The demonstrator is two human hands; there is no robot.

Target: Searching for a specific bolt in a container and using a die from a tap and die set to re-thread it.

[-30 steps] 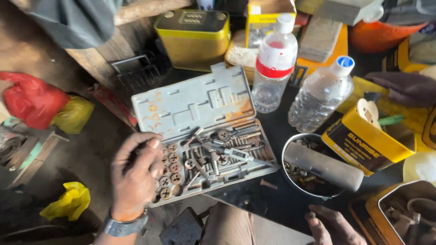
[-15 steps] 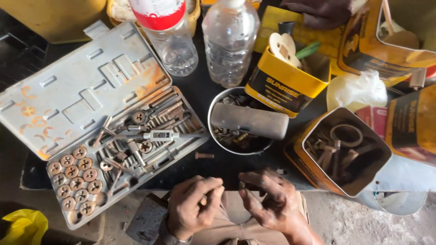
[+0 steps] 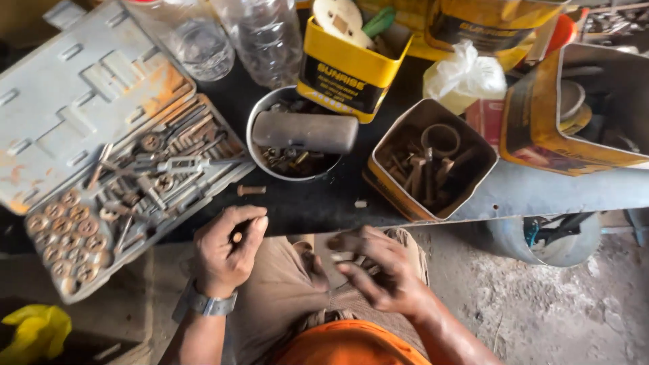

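Observation:
My left hand [image 3: 226,251] is curled over my lap just below the table's edge, pinching a small brownish metal part [image 3: 236,237] between thumb and fingers. My right hand [image 3: 380,269] hovers over my knee, blurred, with its fingers partly spread; whether it holds anything is unclear. An open grey case of taps and dies [image 3: 128,182] lies on the black table left of my left hand. A loose bolt [image 3: 251,190] rests on the table just above that hand.
A round tin of small parts [image 3: 270,115] has a metal cylinder [image 3: 304,132] lying across it. A yellow tin of rusty fittings [image 3: 433,159], more yellow tins [image 3: 345,74] and two plastic bottles [image 3: 260,34] stand behind. A yellow rag [image 3: 37,331] lies on the floor.
The view has moved closer and lower. My left hand left the case and came down to my lap; both hands now sit slightly further apart than half a second ago.

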